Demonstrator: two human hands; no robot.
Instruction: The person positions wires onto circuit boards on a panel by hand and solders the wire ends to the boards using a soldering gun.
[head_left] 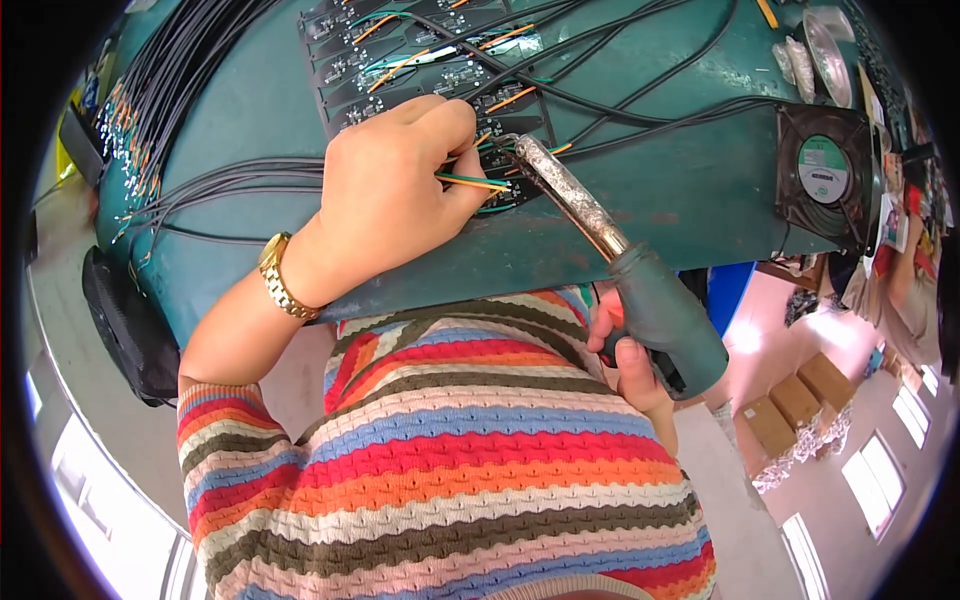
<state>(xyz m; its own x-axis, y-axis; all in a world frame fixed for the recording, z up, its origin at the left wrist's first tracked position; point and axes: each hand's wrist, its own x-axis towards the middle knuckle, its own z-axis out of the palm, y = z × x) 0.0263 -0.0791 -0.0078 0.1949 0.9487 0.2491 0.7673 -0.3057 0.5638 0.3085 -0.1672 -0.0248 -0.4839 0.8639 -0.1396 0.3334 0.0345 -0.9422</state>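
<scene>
My left hand (400,185), with a gold watch (276,275) at its wrist, is closed in a pinch on a black cable whose stripped green and orange wires (475,183) stick out past the fingertips. Those wire ends lie at the near corner of a black circuit board panel (345,70). In my right hand (635,365), fingers wrapped round the handle, is a soldering gun (670,315) with a dark green body. Its worn metal barrel (575,195) slants up to the left, and the bent tip is close to the board, just right of my left fingers. Whether tip and wire touch I cannot tell.
Black cables (640,120) run across the green table (600,270) from the panel. A big bundle of cables (190,70) with bared coloured ends lies at far left. At right stand a black fan (825,170) and a clear dish (828,60); another person's arm (910,270) shows beyond.
</scene>
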